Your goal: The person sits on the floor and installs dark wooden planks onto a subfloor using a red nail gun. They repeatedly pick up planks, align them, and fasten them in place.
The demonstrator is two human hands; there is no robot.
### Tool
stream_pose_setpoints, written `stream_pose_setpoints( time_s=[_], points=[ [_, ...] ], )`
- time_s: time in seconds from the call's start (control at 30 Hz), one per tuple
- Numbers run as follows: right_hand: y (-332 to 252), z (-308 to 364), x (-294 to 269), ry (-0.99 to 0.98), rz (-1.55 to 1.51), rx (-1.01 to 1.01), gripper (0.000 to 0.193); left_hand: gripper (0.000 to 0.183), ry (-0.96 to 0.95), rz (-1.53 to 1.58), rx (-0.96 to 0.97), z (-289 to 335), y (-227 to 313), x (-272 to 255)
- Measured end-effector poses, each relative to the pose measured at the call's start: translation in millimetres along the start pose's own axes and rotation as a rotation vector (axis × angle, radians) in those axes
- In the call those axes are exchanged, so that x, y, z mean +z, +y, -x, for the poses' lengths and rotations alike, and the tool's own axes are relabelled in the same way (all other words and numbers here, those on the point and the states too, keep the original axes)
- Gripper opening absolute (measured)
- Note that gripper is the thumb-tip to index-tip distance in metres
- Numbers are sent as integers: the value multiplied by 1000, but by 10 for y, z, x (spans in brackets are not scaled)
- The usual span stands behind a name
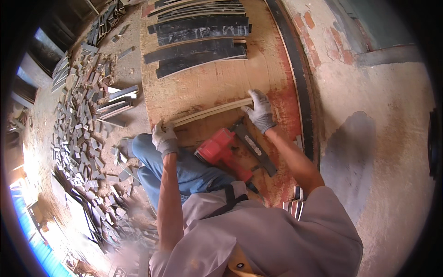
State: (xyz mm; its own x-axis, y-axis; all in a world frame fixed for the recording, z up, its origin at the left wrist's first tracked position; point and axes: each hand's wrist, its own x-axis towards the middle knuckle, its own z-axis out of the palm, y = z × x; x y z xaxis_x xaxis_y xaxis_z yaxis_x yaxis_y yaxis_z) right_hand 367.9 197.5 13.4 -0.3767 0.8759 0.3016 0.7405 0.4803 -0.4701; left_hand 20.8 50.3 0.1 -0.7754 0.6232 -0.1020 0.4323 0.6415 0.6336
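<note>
A pair of thin, pale wooden strips lies crosswise in front of me, low over a plywood board. My left hand, in a light work glove, is closed around their left end. At the right end, my gloved right hand grips the strips between thumb and fingers. A red and black nail gun rests on the board just below the strips, between my forearms and near my right wrist.
Dark-faced wooden strips lie in rows across the board's far end. Many small offcuts cover the floor at left, with a small stack of strips among them. A dark rail edges the board beside a worn wall at right.
</note>
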Motion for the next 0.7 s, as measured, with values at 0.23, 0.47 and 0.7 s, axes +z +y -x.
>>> stream_pose_setpoints(
  time_s=[0.23,0.47,0.7],
  points=[
    [-168,107,102,-6,-626,918,35,49,-40,89,-187,-45,88,-70],
    [-83,174,100,-22,-1003,1204,24,40,-50,296,-194,-54,39,-74],
    [12,84,-97,-103,-1046,1334,26,37,-37,417,-246,-99,12,-42]
  ],
)
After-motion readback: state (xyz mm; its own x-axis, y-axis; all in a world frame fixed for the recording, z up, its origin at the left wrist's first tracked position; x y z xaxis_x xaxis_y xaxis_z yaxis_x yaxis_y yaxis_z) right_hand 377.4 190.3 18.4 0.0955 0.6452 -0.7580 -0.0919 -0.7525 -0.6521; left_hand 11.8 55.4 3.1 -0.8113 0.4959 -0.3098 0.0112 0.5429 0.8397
